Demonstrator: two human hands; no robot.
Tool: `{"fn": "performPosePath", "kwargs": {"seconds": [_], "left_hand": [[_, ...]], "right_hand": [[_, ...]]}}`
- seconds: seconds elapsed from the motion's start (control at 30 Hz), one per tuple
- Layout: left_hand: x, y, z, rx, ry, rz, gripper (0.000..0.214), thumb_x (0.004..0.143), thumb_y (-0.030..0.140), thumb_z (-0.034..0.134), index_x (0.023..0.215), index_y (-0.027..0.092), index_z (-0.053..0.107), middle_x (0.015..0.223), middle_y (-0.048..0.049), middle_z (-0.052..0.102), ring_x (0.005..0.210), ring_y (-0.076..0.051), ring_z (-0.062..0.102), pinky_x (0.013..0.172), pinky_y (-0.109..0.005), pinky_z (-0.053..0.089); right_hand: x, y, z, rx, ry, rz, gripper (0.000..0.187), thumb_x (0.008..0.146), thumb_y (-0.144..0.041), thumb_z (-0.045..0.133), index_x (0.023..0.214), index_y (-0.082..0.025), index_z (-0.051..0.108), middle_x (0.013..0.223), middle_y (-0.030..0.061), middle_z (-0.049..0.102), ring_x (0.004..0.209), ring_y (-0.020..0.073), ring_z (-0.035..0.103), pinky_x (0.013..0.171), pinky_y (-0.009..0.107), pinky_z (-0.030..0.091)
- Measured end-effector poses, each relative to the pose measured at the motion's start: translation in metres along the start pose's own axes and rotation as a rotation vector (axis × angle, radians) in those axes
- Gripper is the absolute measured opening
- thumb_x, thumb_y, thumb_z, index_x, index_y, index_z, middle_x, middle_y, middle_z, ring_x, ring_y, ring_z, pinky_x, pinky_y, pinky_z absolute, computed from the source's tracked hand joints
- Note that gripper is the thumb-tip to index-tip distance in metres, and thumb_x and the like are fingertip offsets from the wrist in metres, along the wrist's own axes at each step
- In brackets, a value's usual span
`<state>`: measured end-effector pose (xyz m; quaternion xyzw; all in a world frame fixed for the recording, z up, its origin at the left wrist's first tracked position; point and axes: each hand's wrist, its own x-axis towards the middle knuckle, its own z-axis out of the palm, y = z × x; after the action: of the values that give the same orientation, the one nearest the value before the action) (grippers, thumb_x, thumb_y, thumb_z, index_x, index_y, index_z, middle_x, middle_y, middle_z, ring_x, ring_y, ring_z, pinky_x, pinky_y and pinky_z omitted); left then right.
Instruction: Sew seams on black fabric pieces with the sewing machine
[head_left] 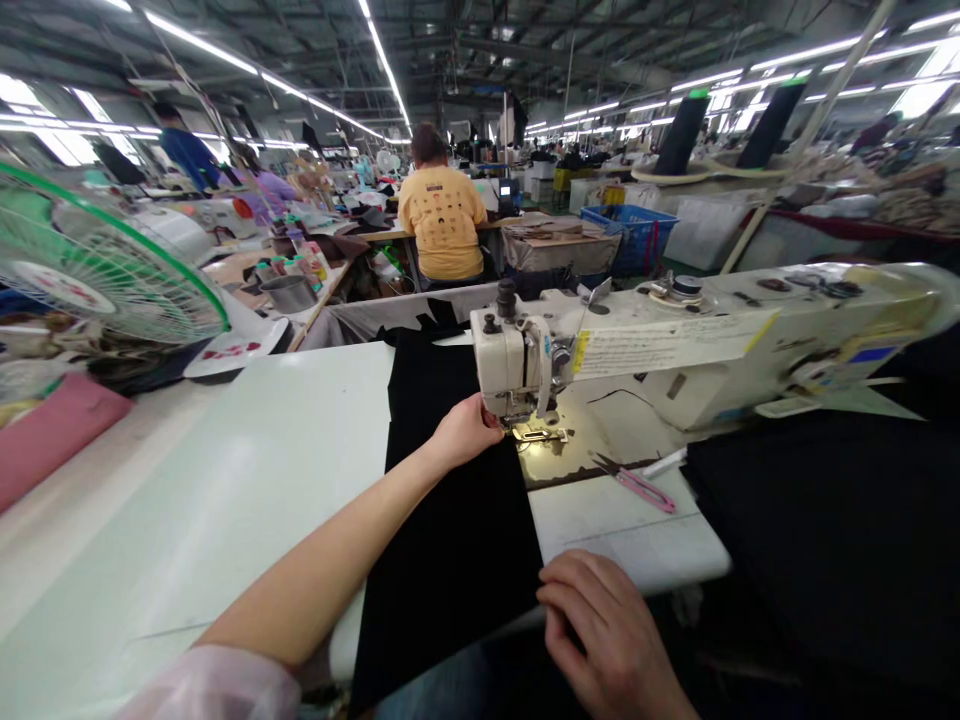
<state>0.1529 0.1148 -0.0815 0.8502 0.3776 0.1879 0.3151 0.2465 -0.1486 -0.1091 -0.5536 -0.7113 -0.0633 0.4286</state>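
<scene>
A long black fabric piece [450, 560] runs over the white table, under the head of a sewing machine [510, 365] and down past the front edge. My left hand [466, 432] reaches beside the lit presser foot [538, 435]. Its fingers are bent together close to the needle area, and their tips are partly hidden. At the cloth's right edge, near the table front, my right hand [607, 625] has its fingers curled, with the fingertips pinching the fabric edge. Pink-handled thread snips [637, 485] lie on the table right of the presser foot.
More dark cloth [832, 540] lies at the right. A green-rimmed fan [97, 260] and a pink cloth [60, 435] are at the left. Thread cones [682, 135] stand behind the machine. Ahead sits a person in a yellow shirt [441, 215] near a blue basket [630, 235].
</scene>
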Motion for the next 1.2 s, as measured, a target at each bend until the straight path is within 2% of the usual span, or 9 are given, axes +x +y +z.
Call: {"fn": "performPosePath", "kwargs": {"seconds": [0.17,0.23,0.33,0.4,0.5,0.6,0.7,0.9,1.2], "left_hand": [[0.003,0.004,-0.004,0.06,-0.004,-0.011,0.014,0.07,0.012,0.067,0.076,0.019,0.056,0.067,0.0035,0.061,0.061,-0.013,0.058,0.057,-0.024,0.042],[-0.006,0.012,-0.007,0.097,0.037,-0.021,0.016,0.072,0.012,0.068,0.084,0.018,0.058,0.077,-0.0008,0.066,0.072,-0.018,0.063,0.065,-0.028,0.048],[-0.042,0.03,-0.008,0.226,0.203,0.016,0.029,0.077,0.014,0.07,0.104,0.016,0.06,0.112,-0.0128,0.065,0.11,-0.031,0.059,0.092,-0.044,0.049],[-0.081,0.042,-0.005,0.317,0.223,0.141,0.031,0.082,0.018,0.069,0.111,0.017,0.059,0.122,-0.0143,0.062,0.118,-0.033,0.055,0.099,-0.05,0.047],[-0.142,0.05,0.004,0.267,-0.122,0.421,0.014,0.089,0.014,0.059,0.1,0.021,0.062,0.105,-0.0061,0.068,0.099,-0.024,0.063,0.088,-0.039,0.054],[-0.17,0.041,0.008,0.321,-0.228,0.625,0.028,0.091,0.013,0.054,0.117,0.017,0.062,0.121,-0.0095,0.07,0.112,-0.026,0.063,0.094,-0.04,0.055],[-0.161,0.024,0.005,0.416,-0.219,0.74,0.038,0.095,0.017,0.052,0.132,0.01,0.056,0.133,-0.0149,0.066,0.126,-0.03,0.057,0.102,-0.045,0.053],[-0.113,0.005,-0.006,0.514,-0.139,0.836,0.031,0.102,0.017,0.043,0.126,0.011,0.062,0.129,-0.0151,0.069,0.121,-0.029,0.062,0.097,-0.044,0.057],[-0.054,-0.016,-0.02,0.402,-0.137,0.841,0.028,0.096,0.015,0.048,0.116,0.014,0.067,0.118,-0.0143,0.071,0.114,-0.027,0.065,0.097,-0.042,0.056]], "right_hand": [[0.002,0.001,0.0,0.005,-0.007,-0.031,0.024,0.085,-0.001,0.049,0.095,-0.018,0.063,0.087,0.005,0.071,0.081,0.0201,0.066,0.075,0.034,0.055],[0.003,0.001,-0.002,0.008,-0.011,-0.04,0.026,0.085,0.0,0.049,0.097,-0.018,0.064,0.088,0.0052,0.072,0.082,0.0206,0.066,0.076,0.035,0.055],[0.003,0.0,-0.004,0.011,-0.017,-0.036,0.028,0.082,0.001,0.049,0.098,-0.017,0.065,0.09,0.0058,0.072,0.084,0.0215,0.065,0.078,0.037,0.054],[0.004,-0.001,-0.005,0.018,-0.027,-0.036,0.029,0.08,0.001,0.049,0.097,-0.017,0.065,0.091,0.0063,0.072,0.085,0.0221,0.065,0.079,0.038,0.054],[0.007,0.0,-0.006,0.042,-0.048,-0.031,0.029,0.08,0.0,0.049,0.097,-0.016,0.066,0.091,0.0068,0.072,0.087,0.0225,0.064,0.08,0.039,0.053],[0.015,0.004,-0.003,0.058,-0.075,0.005,0.03,0.082,-0.001,0.049,0.099,-0.017,0.067,0.091,0.0065,0.071,0.089,0.0225,0.063,0.083,0.041,0.053],[0.027,0.012,0.002,0.054,-0.111,0.034,0.029,0.084,-0.002,0.05,0.101,-0.018,0.068,0.095,0.0067,0.071,0.092,0.023,0.062,0.086,0.043,0.051],[0.054,0.034,0.013,-0.015,-0.179,0.091,0.027,0.085,-0.005,0.054,0.099,-0.019,0.073,0.099,0.0077,0.068,0.099,0.0253,0.058,0.092,0.046,0.048],[0.099,0.062,0.03,-0.182,-0.283,0.155,0.019,0.088,-0.012,0.062,0.094,-0.022,0.077,0.089,0.0059,0.067,0.091,0.026,0.058,0.085,0.043,0.048]]}}
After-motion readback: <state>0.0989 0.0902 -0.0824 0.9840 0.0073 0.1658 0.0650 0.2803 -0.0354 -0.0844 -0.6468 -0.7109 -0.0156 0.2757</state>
